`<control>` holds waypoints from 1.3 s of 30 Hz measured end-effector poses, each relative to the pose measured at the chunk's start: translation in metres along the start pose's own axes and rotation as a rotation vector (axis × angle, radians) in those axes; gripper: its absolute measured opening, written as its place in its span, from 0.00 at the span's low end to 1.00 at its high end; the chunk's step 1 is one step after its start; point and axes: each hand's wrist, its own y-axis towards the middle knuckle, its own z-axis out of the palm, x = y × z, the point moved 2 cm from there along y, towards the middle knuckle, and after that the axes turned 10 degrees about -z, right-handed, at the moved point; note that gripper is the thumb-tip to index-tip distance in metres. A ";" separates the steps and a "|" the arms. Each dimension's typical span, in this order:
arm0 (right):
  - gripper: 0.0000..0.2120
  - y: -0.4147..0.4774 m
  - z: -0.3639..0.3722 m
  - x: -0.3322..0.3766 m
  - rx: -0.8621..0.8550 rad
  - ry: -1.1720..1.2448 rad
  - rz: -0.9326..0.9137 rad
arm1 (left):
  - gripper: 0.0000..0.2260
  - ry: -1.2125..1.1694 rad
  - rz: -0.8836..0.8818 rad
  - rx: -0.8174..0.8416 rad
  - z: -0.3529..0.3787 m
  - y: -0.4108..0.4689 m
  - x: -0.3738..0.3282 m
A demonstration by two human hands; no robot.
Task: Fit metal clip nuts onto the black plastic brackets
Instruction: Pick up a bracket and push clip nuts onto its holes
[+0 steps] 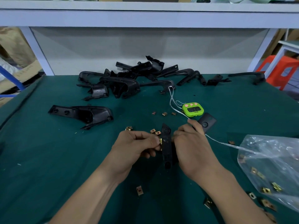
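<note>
A clip (160,141) is pinched by left fingers (152,140) at the bracket (166,148), gripped pointing away by curled right fingers (178,135).

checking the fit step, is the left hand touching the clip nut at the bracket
Touching. The head view shows the left hand pinching the gold clip nut against the edge of the black bracket.

We are looking at a lime-green digital timer (192,109) lying on the dark green table mat (48,159) — a white string (226,144) running past it — and an orange plastic stool (281,73) standing off right.
</note>
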 end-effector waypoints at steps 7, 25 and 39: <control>0.11 0.000 -0.003 0.007 0.008 -0.022 -0.019 | 0.12 -0.059 -0.032 -0.107 0.006 -0.003 0.002; 0.15 -0.003 -0.010 0.019 0.125 -0.025 0.119 | 0.07 0.004 0.177 -0.442 0.044 -0.022 0.017; 0.16 -0.006 -0.006 -0.001 0.047 0.090 0.249 | 0.21 0.031 0.230 -0.298 0.066 -0.007 0.004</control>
